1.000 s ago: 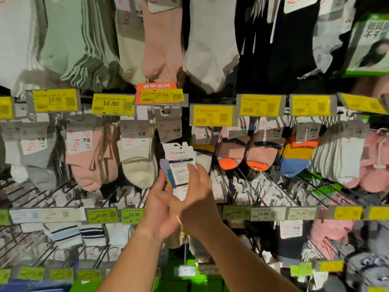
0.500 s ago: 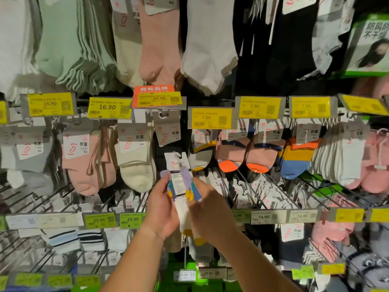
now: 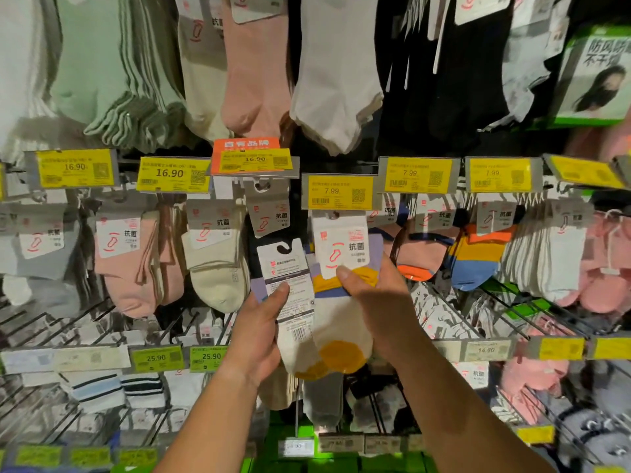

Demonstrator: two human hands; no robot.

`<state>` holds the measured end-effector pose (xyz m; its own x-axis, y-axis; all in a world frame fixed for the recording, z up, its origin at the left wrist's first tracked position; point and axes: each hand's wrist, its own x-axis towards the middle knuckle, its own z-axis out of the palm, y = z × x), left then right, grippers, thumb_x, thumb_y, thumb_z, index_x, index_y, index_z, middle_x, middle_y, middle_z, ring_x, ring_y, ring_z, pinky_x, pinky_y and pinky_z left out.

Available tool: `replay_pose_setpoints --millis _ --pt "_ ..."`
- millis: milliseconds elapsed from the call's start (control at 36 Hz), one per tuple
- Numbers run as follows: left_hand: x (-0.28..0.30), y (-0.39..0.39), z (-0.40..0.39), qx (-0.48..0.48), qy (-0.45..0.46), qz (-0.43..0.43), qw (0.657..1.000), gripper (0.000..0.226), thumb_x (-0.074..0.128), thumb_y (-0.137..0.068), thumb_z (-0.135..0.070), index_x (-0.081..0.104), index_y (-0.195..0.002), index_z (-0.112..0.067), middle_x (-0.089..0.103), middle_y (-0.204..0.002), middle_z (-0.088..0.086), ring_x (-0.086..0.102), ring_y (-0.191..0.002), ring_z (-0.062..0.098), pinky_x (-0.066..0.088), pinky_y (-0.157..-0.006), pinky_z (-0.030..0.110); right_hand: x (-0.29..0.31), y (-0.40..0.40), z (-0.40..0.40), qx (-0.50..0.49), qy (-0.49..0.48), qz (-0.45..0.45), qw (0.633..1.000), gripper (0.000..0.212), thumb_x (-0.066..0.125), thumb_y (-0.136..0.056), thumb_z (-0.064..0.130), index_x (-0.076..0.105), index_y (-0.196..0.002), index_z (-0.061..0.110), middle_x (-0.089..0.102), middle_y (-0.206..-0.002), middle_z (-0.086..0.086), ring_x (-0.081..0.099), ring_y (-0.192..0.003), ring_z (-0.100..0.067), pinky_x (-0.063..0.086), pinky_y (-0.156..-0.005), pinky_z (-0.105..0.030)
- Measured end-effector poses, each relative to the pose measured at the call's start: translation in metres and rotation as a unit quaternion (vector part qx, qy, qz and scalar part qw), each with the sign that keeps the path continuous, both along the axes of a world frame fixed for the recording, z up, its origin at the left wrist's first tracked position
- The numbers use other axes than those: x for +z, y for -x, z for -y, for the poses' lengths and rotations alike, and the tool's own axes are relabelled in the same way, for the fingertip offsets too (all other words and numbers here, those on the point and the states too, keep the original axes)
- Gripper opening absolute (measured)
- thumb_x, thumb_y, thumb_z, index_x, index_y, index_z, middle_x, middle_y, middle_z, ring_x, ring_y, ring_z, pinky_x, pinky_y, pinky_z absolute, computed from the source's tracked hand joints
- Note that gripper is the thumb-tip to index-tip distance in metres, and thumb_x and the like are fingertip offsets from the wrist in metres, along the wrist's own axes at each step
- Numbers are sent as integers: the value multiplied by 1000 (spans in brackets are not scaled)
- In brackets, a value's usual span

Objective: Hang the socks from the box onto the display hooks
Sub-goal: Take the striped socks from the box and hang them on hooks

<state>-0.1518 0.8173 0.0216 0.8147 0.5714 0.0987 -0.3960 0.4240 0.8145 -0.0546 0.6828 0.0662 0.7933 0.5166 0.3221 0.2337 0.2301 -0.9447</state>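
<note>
Left hand (image 3: 254, 331) pinches one sock pack (image 3: 290, 295) by its card, kept in reserve I guess; right hand (image 3: 379, 302) grips another pack (image 3: 341, 254) just under the 7.99 tag (image 3: 338, 192), lining it up with that hook.

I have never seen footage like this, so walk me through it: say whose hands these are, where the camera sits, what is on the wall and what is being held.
There is no machine here: a person works with bare hands, and the one camera is worn on the head, looking forward and down. It faces a shop wall of wire display hooks carrying packs of socks, with yellow price tags along the rows. The left hand holds a sock pack with its printed back card facing the camera, thumb pressed on the card. The right hand grips a second sock pack, white with yellow and purple bands, held up just under a 7.99 tag. Whether its card is already on a hook cannot be seen.
</note>
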Motion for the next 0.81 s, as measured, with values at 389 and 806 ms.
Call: replay_pose_setpoints --millis 389,806 --pt "-7 6 -6 40 27 -36 998 31 50 -101 -8 62 -130 -11 69 -125 17 68 -113 36 52 -98 53 4 -28 -28 -57 71 -45 995 31 62 -97 29 60 -124 14 66 -126 -2 62 -115 -18 45 -96 -32" --pt "-5 19 -6 53 29 -42 997 25 49 -101 -6 65 -120 -12 72 -119 15 72 -105 31 60 -88 45 7 -88 -94 -129 364 18 922 40 41 -102 8 49 -141 9 51 -142 -13 50 -128 -30 44 -101 -38"
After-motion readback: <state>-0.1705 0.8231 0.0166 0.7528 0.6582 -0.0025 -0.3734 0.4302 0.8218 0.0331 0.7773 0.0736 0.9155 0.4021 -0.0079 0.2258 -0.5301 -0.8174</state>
